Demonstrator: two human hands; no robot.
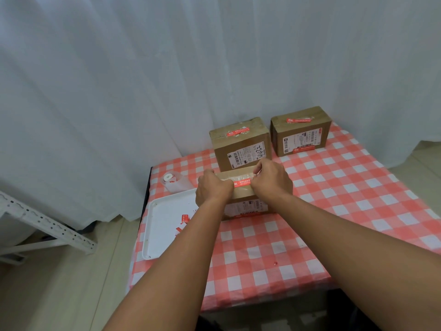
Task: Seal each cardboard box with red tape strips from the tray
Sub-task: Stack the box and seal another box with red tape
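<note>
A brown cardboard box lies in front of me on the checked cloth. A red tape strip runs across its top. My left hand presses on the strip's left end, fingers curled. My right hand presses on its right end, fingers bent at the box's far edge. Behind stand two more boxes, one in the middle and one at the right, each with a red strip on top. The white tray at the left holds loose red strips.
A small roll of white and red tape sits beyond the tray near the table's back left corner. A white curtain hangs behind the table. A metal rack leg stands on the floor at the left. The table's left edge drops off beside the tray.
</note>
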